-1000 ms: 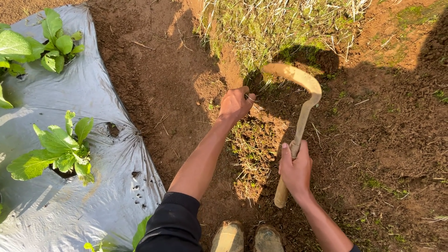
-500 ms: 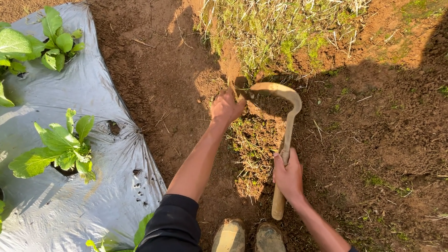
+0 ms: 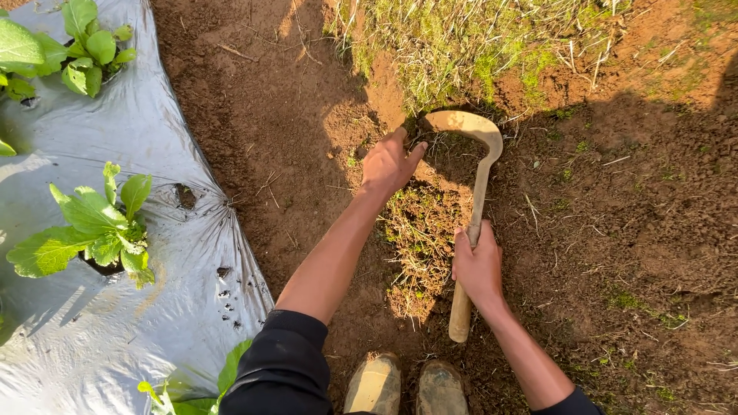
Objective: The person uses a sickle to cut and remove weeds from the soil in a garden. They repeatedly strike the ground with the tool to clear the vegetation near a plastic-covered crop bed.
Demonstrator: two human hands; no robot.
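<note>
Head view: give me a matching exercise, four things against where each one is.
Things:
1. sickle
2. left hand
3. leafy plants
4. muddy boots

Places:
A. bottom edge, between the arms
B. in holes of the silver plastic sheet
C. gripped by the right hand
D. on soil beside the blade tip

Pairs: 1-C, 2-D, 3-B, 4-A

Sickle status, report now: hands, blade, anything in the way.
Right hand shut on sickle handle. Left hand on soil beside the blade tip, fingers spread. Blade hooked at the grass clump edge. Cut weeds heaped between the hands.
</note>
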